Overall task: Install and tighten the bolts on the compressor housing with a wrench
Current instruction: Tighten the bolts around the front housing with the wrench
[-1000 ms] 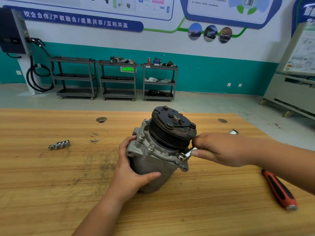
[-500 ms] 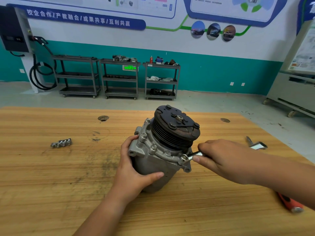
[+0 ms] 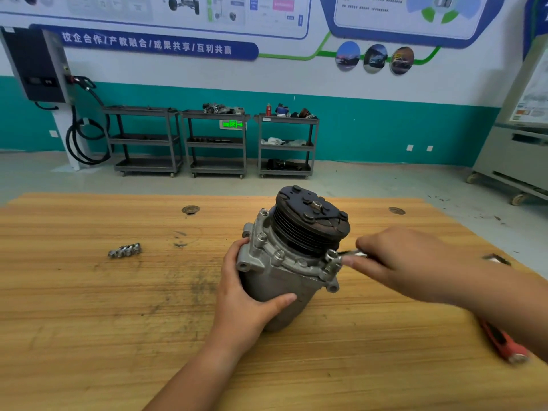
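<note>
**A:** So, what has just changed?

**B:** Nearest first. The red tool lies at the near right edge of the table, with no hand on it. The left hand wraps the compressor, thumb across the near side and fingers round the left, as it did a second ago. The change is on the right. The right hand, fingers curled round the wrench, has swung the handle from pointing far-right to pointing straight right.

**A:** And the wrench head?

**B:** It stays on the bolt at the flange's right corner. I judge that the bolt has turned part of a stroke, so tightening is under way, not finished.

**A:** Where is the compressor?

**B:** It stands mid-table, tilted, with the pulley up and away.

**A:** Counts?

**B:** Two hands, one wrench, one compressor, one red tool. Of the flange bolts I see four heads, counting the one under the wrench; the pulley may hide others. The loose bolts to the left number about five, too blurred to be sure. Far off, three carts stand by the wall.
</note>
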{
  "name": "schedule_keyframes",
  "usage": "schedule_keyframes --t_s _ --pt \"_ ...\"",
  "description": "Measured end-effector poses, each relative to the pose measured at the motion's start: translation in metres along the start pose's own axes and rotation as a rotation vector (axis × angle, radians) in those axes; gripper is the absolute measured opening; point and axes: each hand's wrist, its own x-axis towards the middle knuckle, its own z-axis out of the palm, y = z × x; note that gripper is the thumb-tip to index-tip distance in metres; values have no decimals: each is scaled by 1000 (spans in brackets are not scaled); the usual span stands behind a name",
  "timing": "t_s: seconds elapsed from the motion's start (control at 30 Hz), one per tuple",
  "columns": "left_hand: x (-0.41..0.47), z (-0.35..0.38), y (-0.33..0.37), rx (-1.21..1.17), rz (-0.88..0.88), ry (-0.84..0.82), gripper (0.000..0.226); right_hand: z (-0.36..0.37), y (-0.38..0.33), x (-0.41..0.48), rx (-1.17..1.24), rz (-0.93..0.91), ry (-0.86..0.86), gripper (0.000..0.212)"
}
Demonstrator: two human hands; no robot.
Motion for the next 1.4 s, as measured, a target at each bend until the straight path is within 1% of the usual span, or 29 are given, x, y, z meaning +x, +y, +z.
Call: schedule_keyframes --t_s 0.07,0.17,0.23,0.27,0.33,0.43,0.53,0.6,0.67,0.77,0.83,0.9,0.97,1.07,1.1,1.2,1.27,1.4 --pt "-5 6 5 22 -6 49 106 -12 -1 -4 104 -26 81 54" --pt "-16 22 14 58 -1 172 104 -4 -21 -7 249 -31 2 41" --pt "-23 32 20 63 25 235 102 3 -28 -2 237 -34 -23 36" --pt "-26 35 22 60 39 242 100 3 -28 -1 209 -29 -26 36" --pt "-31 36 24 38 65 214 93 -2 -24 2 164 2 -44 35" --pt "-33 25 25 -10 76 157 75 -8 -21 4 126 8 -80 35" --pt "-20 11 34 -7 137 165 49 -12 -23 9 112 -30 -120 35" --pt "-5 4 42 49 195 172 29 -19 -24 13 76 -42 -156 35" --pt "10 -1 47 93 216 155 15 -25 -26 16 57 -34 -212 35" --pt "23 -4 45 85 243 103 16 -30 -28 16 81 6 -301 36" --pt "23 -1 45 10 227 77 12 -30 -32 16 120 52 -351 39" --pt "19 6 45 -93 199 78 17 -29 -39 15 204 121 -410 41" --pt "16 12 45 -132 187 112 18 -28 -44 13 392 243 -460 38" --pt "15 16 45 -123 198 147 15 -30 -48 12 925 487 -559 33" --pt "15 16 44 -121 204 154 14 -30 -48 11 1084 543 -588 34" --pt "14 19 42 -131 211 171 13 -26 -51 8 1449 620 -625 37" --pt "14 20 41 -164 213 181 13 -20 -56 4 1694 649 -610 38" --pt "17 19 36 -218 211 181 17 -5 -76 -2 2229 647 -496 24"
